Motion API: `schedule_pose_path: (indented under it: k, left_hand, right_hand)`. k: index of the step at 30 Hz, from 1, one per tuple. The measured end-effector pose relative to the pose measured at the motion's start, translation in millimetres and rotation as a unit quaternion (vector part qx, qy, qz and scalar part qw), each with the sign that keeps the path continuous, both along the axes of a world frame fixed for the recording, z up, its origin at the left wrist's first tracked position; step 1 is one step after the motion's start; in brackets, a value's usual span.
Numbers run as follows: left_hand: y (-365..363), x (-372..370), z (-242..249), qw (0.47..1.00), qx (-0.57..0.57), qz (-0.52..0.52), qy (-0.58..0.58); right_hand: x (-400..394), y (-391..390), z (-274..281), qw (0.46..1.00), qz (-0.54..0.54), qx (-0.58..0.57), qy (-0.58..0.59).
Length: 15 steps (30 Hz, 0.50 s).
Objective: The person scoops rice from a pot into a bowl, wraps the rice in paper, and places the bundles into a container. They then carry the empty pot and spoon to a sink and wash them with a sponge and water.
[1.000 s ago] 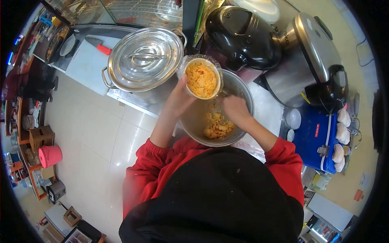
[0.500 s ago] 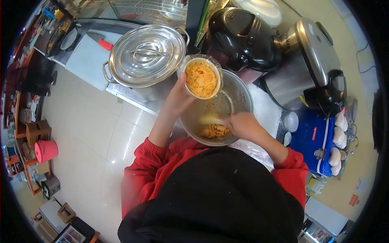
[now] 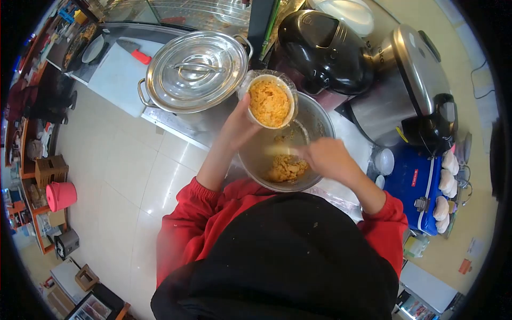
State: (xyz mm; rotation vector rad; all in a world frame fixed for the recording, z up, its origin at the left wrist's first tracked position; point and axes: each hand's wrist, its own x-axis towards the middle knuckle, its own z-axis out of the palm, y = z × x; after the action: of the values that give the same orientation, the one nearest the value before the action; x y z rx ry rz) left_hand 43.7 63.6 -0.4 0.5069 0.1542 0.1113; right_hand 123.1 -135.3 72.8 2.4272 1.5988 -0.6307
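Observation:
My left hand (image 3: 238, 128) is closed around a white bowl (image 3: 291, 114) heaped with orange, crumbly, rice-like food (image 3: 268, 101). Clear plastic film wraps the outside of the bowl. It is held tilted over the left side of a deep metal pot (image 3: 321, 126). Inside the pot, a mound of the same orange-brown food (image 3: 288, 167) lies near the close side. My right hand (image 3: 332, 160), smeared by motion, reaches over the pot's right rim. Its fingers are closed on a pale, blurred spoon-like utensil (image 3: 282, 152) just above the mound.
A large lidded pot (image 3: 194, 72) stands to the left, beside a white cutting board (image 3: 117, 80) with a red-handled knife (image 3: 140, 55). Behind are a black rice cooker (image 3: 325, 50) and a steel one (image 3: 397, 90). A blue cooler (image 3: 410, 186) sits at right.
The utensil and my right hand have risen slightly and moved right over the pot. More of the food mound shows. The bowl has shifted slightly right in view.

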Motion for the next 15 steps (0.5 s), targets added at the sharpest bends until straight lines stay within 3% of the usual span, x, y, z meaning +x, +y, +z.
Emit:
schedule_pose_path:
  k: [5,8,11,14,15]
  left_hand:
    - [3,1,1,1.000,0.001,-0.008,0.004]
    - [0,-3,-5,1.000,-0.008,0.011,0.020]
    - [0,-1,-1,1.000,0.010,0.003,0.023]
    - [4,-1,-7,0.998,-0.051,-0.029,-0.017]
    - [4,0,-5,1.000,-0.022,-0.018,-0.003]
  right_hand:
    - [21,-2,-43,0.994,-0.006,0.077,-0.077]
    - [-1,-20,9,0.999,0.011,-0.034,0.010]
    - [5,-10,11,0.998,-0.041,0.040,-0.032]
    - [21,1,-22,0.991,-0.033,-0.014,-0.127]
    - [20,-1,-17,0.993,-0.006,-0.023,-0.112]
